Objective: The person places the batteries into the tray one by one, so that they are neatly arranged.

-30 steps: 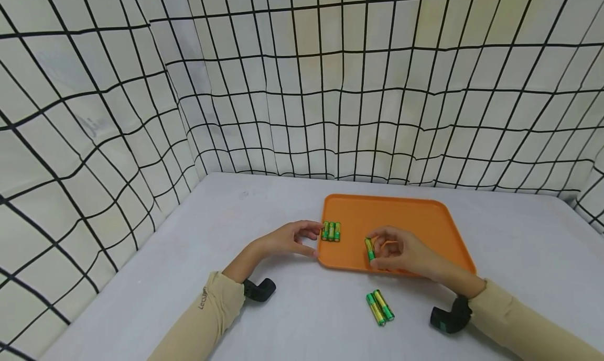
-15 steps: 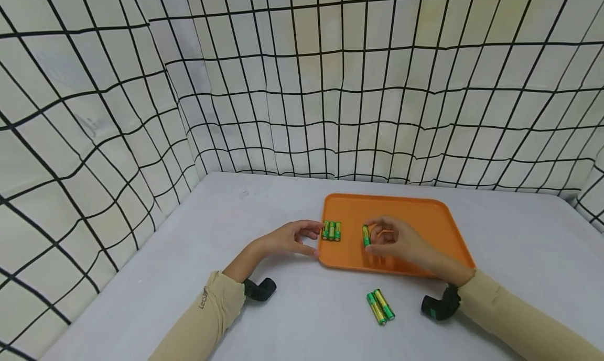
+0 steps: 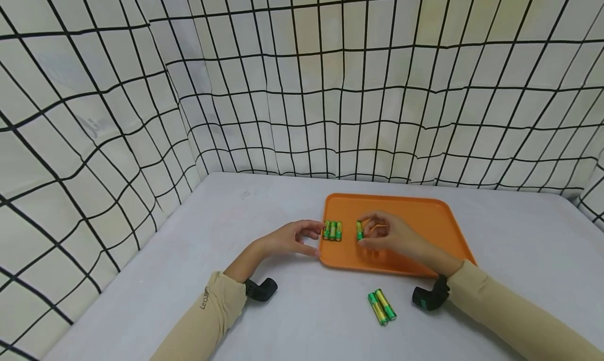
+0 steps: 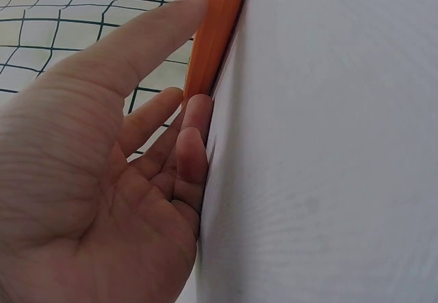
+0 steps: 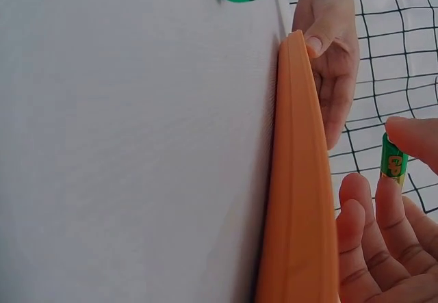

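Observation:
My right hand (image 3: 389,232) pinches a green and yellow battery (image 3: 359,230) by its ends, thumb at the near end, over the orange tray (image 3: 406,206). In the right wrist view that battery (image 5: 393,161) shows between thumb and fingertips. Three batteries (image 3: 332,231) lie side by side on the tray's left end, to the left of the pinched one. My left hand (image 3: 290,239) rests at the tray's left edge with fingers relaxed; in the left wrist view its thumb and fingertips (image 4: 197,111) are right at the orange rim (image 4: 212,43).
Two more batteries (image 3: 382,307) lie together on the white table (image 3: 292,308) in front of the tray. A black net (image 3: 302,109) over white cloth rises behind and to the left. Dark wrist cameras (image 3: 431,294) jut out below both wrists.
My right hand has moved left and away from me over the tray with the battery, closer to the row of three. The left hand has stayed at the tray's edge.

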A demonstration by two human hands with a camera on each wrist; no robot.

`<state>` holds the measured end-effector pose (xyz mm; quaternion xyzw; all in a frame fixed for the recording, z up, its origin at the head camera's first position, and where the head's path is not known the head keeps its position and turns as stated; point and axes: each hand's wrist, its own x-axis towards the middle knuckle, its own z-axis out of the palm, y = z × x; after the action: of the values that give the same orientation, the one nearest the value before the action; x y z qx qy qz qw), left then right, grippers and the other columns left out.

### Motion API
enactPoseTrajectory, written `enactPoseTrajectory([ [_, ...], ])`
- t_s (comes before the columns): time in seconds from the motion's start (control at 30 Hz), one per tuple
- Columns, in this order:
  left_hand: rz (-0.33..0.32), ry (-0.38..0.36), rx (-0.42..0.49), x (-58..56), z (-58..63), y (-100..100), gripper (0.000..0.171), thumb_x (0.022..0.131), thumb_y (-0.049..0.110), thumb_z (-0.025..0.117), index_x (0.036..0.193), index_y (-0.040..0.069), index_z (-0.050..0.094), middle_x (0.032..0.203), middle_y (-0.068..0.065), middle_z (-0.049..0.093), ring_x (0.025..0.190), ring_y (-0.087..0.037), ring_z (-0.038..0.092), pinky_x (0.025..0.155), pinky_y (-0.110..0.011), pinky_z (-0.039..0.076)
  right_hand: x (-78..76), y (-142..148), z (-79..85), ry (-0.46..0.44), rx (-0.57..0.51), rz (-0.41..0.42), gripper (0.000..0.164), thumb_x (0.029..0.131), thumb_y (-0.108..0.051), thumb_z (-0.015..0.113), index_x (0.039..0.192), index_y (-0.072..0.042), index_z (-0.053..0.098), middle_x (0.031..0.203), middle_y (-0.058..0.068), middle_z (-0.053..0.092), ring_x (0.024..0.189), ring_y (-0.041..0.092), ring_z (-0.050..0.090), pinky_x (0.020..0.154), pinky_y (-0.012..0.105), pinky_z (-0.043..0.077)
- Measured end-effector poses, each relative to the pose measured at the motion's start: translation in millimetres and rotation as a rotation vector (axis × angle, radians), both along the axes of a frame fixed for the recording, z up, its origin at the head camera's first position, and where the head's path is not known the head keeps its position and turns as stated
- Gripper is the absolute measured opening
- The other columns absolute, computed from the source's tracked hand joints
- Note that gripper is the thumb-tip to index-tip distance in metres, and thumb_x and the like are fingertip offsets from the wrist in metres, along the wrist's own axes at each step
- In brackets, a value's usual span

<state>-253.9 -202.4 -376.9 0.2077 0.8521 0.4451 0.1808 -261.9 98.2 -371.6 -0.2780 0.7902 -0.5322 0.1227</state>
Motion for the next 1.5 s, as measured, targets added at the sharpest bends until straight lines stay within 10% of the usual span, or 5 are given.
enactPoseTrajectory([
  [1.5,-0.012,0.004,-0.006,0.0,0.9,-0.7,0.068,0.084,0.022,0.079,0.144,0.012,0.047,0.135,-0.003,0.055,0.117,-0.016,0.052,0.088,-0.027,0.041,-18.8,-35.4,-10.8,-0.085,0.044,-0.045,0.054,0.084,-0.007,0.075,0.130,0.008,0.051,0.089,0.008,0.057,0.062,0.014,0.054,0.053,0.025,0.044],
])
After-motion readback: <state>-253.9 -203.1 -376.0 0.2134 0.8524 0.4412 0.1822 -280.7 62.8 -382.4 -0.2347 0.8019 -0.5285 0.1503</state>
